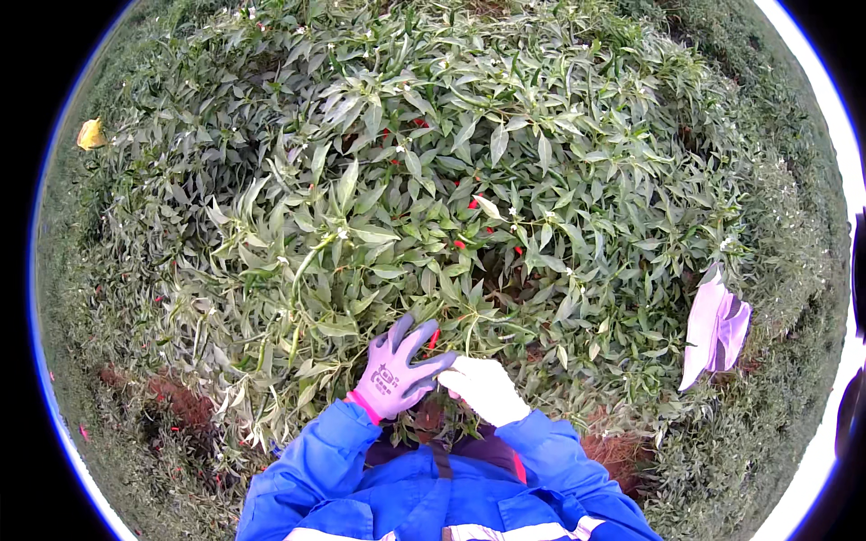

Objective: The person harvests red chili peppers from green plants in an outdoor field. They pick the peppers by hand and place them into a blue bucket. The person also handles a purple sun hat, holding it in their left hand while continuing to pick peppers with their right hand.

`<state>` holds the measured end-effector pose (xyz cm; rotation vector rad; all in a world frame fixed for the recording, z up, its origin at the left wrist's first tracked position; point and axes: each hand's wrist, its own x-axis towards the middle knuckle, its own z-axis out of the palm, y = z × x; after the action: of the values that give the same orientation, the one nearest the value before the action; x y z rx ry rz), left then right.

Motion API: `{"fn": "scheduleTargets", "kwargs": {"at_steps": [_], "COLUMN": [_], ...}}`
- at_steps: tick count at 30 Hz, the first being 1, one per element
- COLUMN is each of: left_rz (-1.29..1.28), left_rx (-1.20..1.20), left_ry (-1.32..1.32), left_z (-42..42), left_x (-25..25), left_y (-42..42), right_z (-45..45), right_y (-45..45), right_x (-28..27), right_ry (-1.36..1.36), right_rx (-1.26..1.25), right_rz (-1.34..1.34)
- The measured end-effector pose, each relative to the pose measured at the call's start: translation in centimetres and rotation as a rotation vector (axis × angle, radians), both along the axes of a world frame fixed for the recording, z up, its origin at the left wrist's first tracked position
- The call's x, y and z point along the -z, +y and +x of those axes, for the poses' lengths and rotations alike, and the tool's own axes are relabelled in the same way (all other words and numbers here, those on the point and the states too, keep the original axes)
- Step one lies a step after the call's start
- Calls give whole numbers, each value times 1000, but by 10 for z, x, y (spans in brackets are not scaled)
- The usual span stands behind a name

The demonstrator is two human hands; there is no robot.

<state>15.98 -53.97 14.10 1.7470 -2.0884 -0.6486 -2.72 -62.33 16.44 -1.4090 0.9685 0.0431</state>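
Note:
My left hand (396, 375), in a light purple glove with grey fingertips, has its fingers spread over the leaves of a chili pepper plant (406, 270). A red chili pepper (434, 339) shows just above its index finger and thumb area. My right hand (488, 389), in a white glove, is beside it, and the two hands meet at the fingertips; whether the right one holds something small is hidden. Long green chili peppers (306, 265) hang to the upper left of my hands. Other red chili peppers (475, 201) show among the leaves farther ahead.
Dense pepper foliage surrounds me, with small white flowers. A light purple cloth-like thing (716, 328) lies on the plants at the right. Something yellow (91, 134) is at the far left. Reddish-brown ground (614, 453) shows between plants near both my arms.

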Motion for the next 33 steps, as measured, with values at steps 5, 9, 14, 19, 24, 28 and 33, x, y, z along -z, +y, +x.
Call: {"fn": "scheduleTargets", "kwargs": {"at_steps": [5, 9, 14, 19, 24, 28, 33], "left_rz": [-100, -121, -33, -54, -13, -50, -32], "left_rx": [56, 63, -44, -328, -522, -514, -481], "left_ry": [7, 37, 217, 373, 715, 615, 598], "left_z": [8, 9, 8, 13, -3, -6, -14], "left_x": [6, 5, 13, 40, 33, 34, 42], "left_y": [0, 1, 7, 12, 4, 2, 6], "right_z": [4, 1, 1, 3, -2, 4, 18], "right_y": [16, 19, 0, 4, -16, -15, 6], "right_x": [-8, 10, 20, 10, 27, 46, 58], "right_ry": [73, 56, -74, -463, -362, -32, 254], "right_rx": [-91, -318, -309, 401, 689, 390, 175], "right_rz": [-318, -598, -82, 764, 873, 453, -378]}}
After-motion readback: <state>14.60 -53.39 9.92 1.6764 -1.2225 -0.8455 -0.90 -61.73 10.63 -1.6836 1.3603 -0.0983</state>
